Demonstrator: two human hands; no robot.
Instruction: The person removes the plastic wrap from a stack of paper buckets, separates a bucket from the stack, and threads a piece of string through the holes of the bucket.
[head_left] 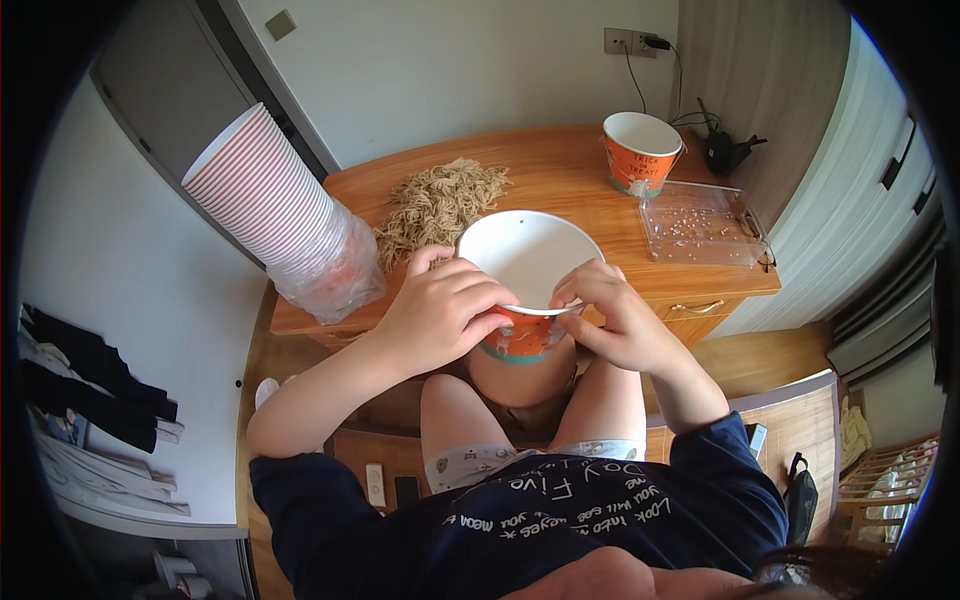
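An orange paper bucket (522, 335) with a white inside and a green band near its base stands upright in front of me, above my thighs. A small dark hole shows high on its far inner wall. My left hand (440, 305) pinches the near rim on the left, thumb outside and fingers over the edge. Close by on the right, my right hand (618, 315) has its thumb and fingers closed on the same rim. Whether a small piece sits in those fingertips I cannot make out. Behind the bucket lies a heap of tan twine pieces (445, 205).
On the wooden table (560, 160) stand another orange bucket (640, 165) and a clear plastic tray (655, 240) with small pale bits. A tall stack of paper buckets (265, 185), partly in plastic wrap, leans at the left. Black cables (680, 75) hang from a wall socket.
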